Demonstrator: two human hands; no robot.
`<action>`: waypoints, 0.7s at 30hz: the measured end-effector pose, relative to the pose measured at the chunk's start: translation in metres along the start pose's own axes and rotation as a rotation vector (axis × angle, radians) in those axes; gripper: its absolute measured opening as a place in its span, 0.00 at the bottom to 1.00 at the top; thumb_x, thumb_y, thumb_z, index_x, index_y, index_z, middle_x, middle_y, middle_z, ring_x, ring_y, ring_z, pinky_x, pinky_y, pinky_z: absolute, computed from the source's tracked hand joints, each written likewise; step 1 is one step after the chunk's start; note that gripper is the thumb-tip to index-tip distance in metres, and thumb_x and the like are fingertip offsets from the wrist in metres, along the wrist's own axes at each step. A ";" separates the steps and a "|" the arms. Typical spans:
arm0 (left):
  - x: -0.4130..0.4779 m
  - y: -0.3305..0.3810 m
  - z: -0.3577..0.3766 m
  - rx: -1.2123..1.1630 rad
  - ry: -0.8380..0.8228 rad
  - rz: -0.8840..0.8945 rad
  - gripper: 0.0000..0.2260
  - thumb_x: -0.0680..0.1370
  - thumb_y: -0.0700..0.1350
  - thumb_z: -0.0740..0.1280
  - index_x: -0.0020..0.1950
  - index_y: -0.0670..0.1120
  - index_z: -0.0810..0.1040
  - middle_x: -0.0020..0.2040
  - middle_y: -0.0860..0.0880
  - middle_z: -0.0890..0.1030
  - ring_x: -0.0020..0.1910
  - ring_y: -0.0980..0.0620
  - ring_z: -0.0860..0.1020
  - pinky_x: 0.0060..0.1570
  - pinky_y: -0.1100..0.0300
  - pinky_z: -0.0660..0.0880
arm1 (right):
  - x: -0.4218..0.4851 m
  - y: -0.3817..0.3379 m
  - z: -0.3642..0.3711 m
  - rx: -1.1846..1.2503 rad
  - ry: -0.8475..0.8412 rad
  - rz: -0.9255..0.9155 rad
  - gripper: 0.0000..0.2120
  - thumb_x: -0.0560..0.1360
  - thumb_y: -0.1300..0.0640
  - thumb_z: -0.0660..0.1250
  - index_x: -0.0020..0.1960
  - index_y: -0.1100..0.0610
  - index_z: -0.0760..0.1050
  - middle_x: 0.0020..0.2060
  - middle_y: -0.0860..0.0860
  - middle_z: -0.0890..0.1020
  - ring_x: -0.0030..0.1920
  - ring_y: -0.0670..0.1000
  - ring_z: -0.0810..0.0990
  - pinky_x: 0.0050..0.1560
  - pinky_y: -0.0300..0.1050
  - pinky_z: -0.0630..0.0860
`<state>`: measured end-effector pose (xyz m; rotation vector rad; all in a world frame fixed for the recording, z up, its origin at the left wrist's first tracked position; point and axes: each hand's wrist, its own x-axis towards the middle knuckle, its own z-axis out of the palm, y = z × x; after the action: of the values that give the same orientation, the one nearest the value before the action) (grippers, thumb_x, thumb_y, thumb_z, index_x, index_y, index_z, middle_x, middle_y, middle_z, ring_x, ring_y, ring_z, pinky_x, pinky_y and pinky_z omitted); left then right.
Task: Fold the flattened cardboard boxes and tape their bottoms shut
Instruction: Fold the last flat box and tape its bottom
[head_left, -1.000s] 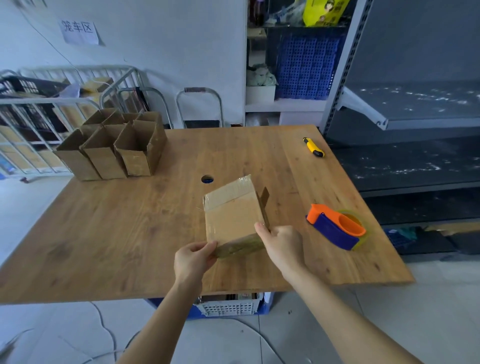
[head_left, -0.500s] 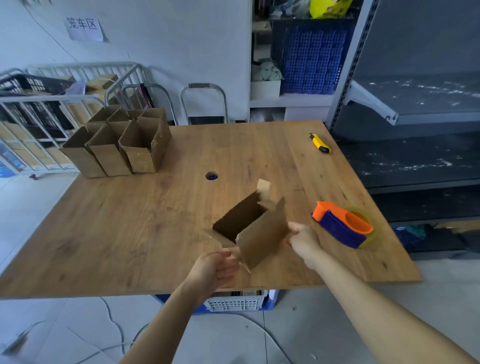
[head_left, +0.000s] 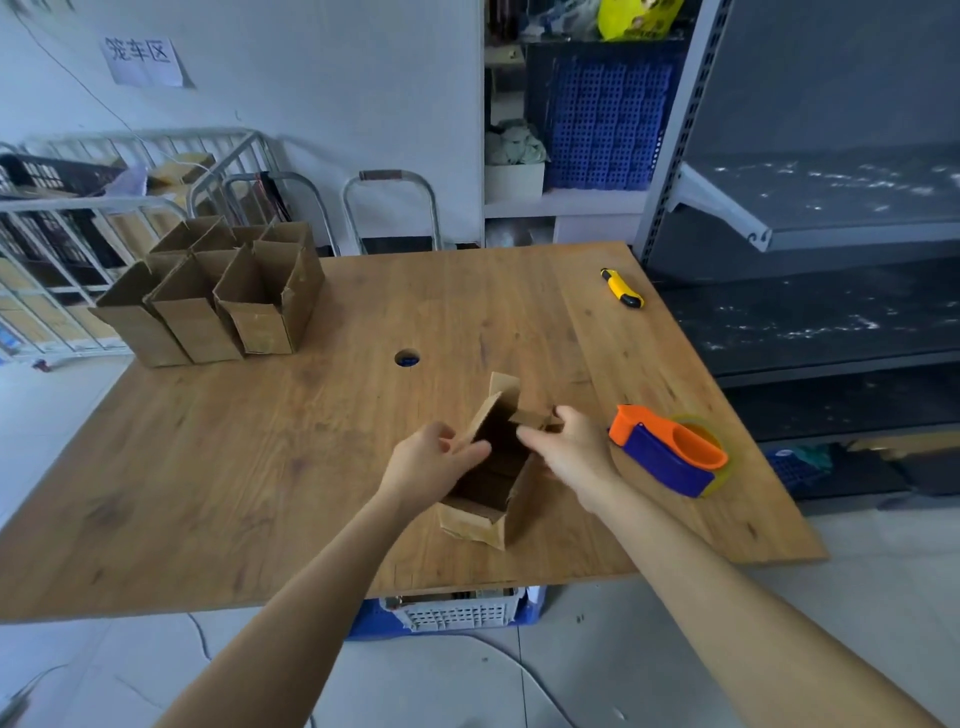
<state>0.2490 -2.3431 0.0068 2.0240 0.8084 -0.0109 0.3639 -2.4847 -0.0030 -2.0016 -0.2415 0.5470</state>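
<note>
Left hand, right hand grip open box by its walls near table front edge; tape dispenser close right, shelving beyond.

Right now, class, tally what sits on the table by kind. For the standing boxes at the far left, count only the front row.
Front-row standing boxes: 3
Box being folded: 1
Tape dispenser: 1
Utility knife: 1
Total: 6

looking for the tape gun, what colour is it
Orange top and handle over a blue body; the tape gun shows best in the head view.
</note>
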 end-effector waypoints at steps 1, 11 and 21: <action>0.003 0.003 0.002 0.072 0.000 0.019 0.12 0.78 0.53 0.67 0.57 0.51 0.71 0.48 0.53 0.78 0.43 0.57 0.79 0.36 0.66 0.75 | 0.001 0.000 0.001 -0.083 -0.002 -0.014 0.07 0.74 0.55 0.68 0.51 0.53 0.73 0.47 0.50 0.80 0.51 0.53 0.79 0.49 0.50 0.80; -0.008 -0.037 0.000 -0.546 0.019 -0.461 0.10 0.78 0.42 0.67 0.57 0.39 0.76 0.52 0.40 0.79 0.51 0.43 0.79 0.50 0.49 0.79 | -0.008 0.054 -0.005 -0.435 0.079 -0.028 0.26 0.77 0.65 0.65 0.74 0.59 0.64 0.66 0.56 0.75 0.64 0.55 0.75 0.61 0.44 0.73; -0.007 -0.017 0.005 0.587 0.359 0.301 0.12 0.79 0.46 0.64 0.62 0.48 0.75 0.62 0.49 0.73 0.59 0.50 0.70 0.59 0.57 0.72 | 0.000 -0.016 -0.002 -0.650 0.017 -0.912 0.12 0.73 0.71 0.63 0.52 0.63 0.81 0.49 0.57 0.82 0.51 0.57 0.80 0.52 0.48 0.78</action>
<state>0.2353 -2.3449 -0.0066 2.7416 0.7656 0.3302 0.3661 -2.4785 0.0122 -2.1989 -1.3722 -0.1697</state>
